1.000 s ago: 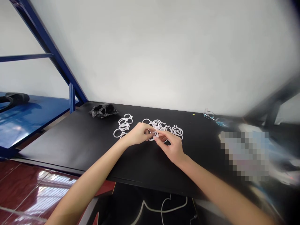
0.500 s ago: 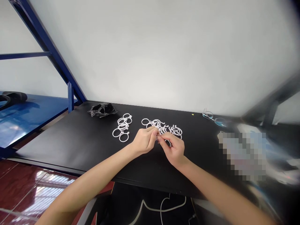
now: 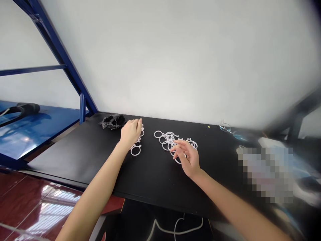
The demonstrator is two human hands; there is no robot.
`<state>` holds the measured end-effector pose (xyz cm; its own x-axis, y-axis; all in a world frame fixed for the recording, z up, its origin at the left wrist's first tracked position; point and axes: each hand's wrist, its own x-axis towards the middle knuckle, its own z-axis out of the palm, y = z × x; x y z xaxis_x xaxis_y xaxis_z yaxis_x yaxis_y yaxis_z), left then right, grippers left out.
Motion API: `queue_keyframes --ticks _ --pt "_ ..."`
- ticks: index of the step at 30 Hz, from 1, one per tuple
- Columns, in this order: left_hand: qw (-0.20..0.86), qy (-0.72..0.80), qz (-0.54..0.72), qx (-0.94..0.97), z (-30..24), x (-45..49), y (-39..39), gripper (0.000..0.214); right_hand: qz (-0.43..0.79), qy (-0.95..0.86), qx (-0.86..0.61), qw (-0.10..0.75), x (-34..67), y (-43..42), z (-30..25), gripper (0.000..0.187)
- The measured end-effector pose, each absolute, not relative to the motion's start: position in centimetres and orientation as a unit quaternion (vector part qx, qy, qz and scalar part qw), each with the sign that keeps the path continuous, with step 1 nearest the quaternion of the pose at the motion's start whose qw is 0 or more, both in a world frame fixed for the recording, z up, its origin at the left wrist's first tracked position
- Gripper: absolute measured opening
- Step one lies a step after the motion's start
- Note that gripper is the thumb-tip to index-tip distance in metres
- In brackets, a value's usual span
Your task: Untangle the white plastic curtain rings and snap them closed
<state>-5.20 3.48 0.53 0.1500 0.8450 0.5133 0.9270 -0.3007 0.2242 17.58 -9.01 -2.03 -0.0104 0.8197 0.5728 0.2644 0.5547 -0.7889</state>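
My left hand [image 3: 130,133] is over the left group of white rings [image 3: 135,150], its back toward me and its fingers curled. Whatever those fingers hold is hidden beneath the hand, which also covers most of that group. My right hand [image 3: 187,155] hovers at the near side of a larger pile of white rings [image 3: 167,145], its fingers loosely bent and apart, with nothing seen between them. Each ring is a thin hoop with a small knob or loop on its edge, resembling a curtain ring.
A crumpled black plastic bag [image 3: 112,122] lies at the back left of the black table [image 3: 150,177]. Glasses [image 3: 226,127] rest at the back right, with a blurred, pixelated package [image 3: 268,174] nearer. A blue metal frame [image 3: 57,50] rises on the left.
My hands were together, pinching something small in front of the right pile. They have parted: my left hand moved left over the other rings, and my right fingers have loosened.
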Motion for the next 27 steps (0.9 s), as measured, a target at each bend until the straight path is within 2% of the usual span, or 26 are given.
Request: queue_keyframes --ticks 4,8,14,17,20,27 --pt "0.074 -0.622 -0.218 -0.749 -1.4 -6.1 4.8 0.044 0.225 -0.692 -0.406 0.553 17.2 -9.3 -2.1 0.018" --pt "0.050 -0.620 -0.189 -0.760 -2.2 -6.3 5.0 0.037 0.208 -0.695 -0.415 0.548 17.3 -9.3 -1.9 0.014" --pt "0.090 -0.585 -0.246 -0.768 -1.4 -5.1 4.0 0.028 0.174 -0.703 -0.414 0.551 17.1 -9.3 -1.8 0.012" --pt "0.037 -0.468 -0.283 -0.836 -1.7 -3.2 3.1 0.024 0.162 -0.712 -0.413 0.545 17.0 -9.3 -1.8 0.010" --pt "-0.015 -0.385 -0.247 -0.889 -2.8 -1.5 2.5 0.020 0.157 -0.715 -0.418 0.538 17.0 -9.4 -1.7 0.010" --pt "-0.123 -0.380 -0.233 -0.887 -3.4 -1.7 2.8 0.015 0.149 -0.721 -0.410 0.538 16.8 -9.4 -1.6 0.010"
